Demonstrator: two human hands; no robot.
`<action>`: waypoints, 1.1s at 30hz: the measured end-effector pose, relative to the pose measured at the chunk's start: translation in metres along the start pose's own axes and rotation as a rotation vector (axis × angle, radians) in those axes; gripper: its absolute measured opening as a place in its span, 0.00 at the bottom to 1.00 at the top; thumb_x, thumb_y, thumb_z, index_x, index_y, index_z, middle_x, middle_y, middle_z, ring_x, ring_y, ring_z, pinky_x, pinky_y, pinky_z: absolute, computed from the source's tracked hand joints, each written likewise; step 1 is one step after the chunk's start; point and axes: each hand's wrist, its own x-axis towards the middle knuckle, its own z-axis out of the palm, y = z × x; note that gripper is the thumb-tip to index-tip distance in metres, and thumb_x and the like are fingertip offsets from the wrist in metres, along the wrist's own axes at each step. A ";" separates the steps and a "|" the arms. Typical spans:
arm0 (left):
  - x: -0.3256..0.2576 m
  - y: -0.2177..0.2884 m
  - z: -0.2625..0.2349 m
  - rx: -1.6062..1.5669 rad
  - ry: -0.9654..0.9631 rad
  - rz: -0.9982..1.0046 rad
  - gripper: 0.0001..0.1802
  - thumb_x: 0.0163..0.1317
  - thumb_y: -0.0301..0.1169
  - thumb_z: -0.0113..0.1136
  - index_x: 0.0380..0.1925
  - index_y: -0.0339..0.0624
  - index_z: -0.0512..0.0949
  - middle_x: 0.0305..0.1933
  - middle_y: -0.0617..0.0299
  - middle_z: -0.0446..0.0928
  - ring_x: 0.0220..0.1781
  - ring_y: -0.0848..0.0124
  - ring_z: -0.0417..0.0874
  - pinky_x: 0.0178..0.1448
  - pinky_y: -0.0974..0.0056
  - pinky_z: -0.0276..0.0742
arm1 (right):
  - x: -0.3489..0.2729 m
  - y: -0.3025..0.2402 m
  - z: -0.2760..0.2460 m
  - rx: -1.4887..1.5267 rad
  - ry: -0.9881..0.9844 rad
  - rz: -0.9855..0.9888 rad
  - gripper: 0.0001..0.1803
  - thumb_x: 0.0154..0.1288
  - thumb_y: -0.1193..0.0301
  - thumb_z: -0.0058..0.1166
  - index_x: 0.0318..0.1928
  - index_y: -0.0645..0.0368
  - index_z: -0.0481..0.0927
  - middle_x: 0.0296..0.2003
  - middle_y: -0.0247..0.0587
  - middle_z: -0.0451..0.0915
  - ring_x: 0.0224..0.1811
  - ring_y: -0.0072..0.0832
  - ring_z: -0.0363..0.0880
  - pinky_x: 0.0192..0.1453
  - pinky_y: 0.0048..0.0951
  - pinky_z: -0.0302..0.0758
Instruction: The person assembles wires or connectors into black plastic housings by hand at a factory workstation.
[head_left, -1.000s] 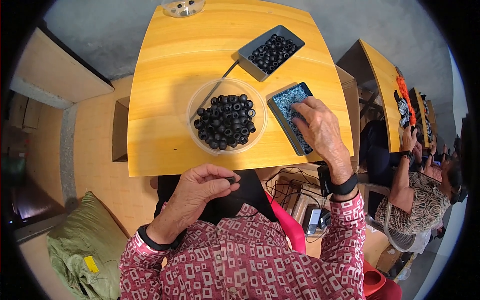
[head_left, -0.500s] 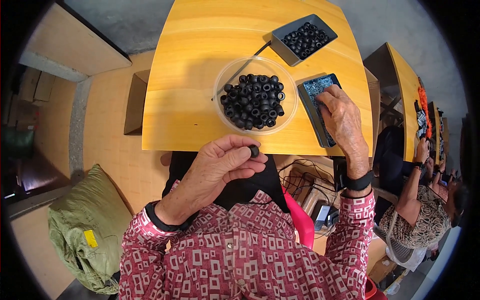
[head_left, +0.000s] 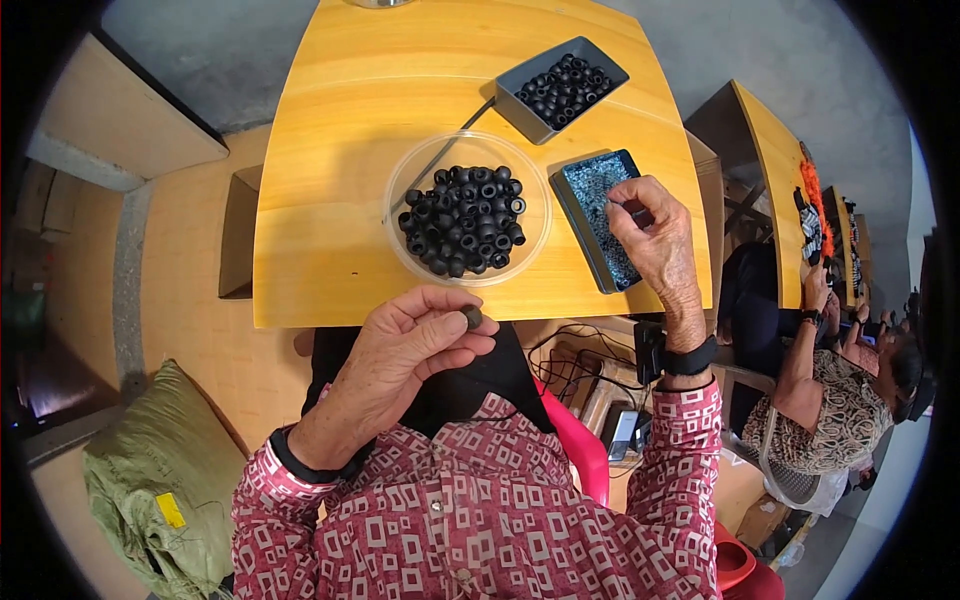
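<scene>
I see my left hand (head_left: pixel 405 350) held up just in front of the near edge of the yellow bench (head_left: pixel 320 250), and its thumb and fingers are pinched shut on one small black ring (head_left: pixel 472 318). The ring is in the air, near my chest, not on the bench. My right hand (head_left: pixel 655 235) rests over the flat tray of tiny blue-grey bits (head_left: pixel 592 205), with its fingertips curled down and pressed together at the top of the tray; I cannot tell if it has picked anything up. That tray lies at the right side of the bench, tilted a little. Just to its left sits a round clear dish (head_left: pixel 410 255) with a pile of black rings (head_left: pixel 462 220) like the one I hold. Farther back is a grey box (head_left: pixel 512 105) with more black rings in it. A thin dark stick (head_left: pixel 440 155) lies on the bench between the grey box and the clear dish. On the floor to my left is a green bag (head_left: pixel 150 490). Another person (head_left: pixel 840 400) sits at the next bench on my right.
</scene>
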 end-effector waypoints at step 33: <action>-0.001 -0.003 -0.002 0.014 0.004 -0.011 0.12 0.67 0.29 0.56 0.48 0.39 0.75 0.44 0.55 0.81 0.44 0.71 0.85 0.46 0.73 0.81 | -0.001 0.019 -0.003 -0.060 0.118 -0.079 0.06 0.54 0.78 0.60 0.34 0.62 0.80 0.30 0.36 0.77 0.28 0.25 0.76 0.35 0.26 0.75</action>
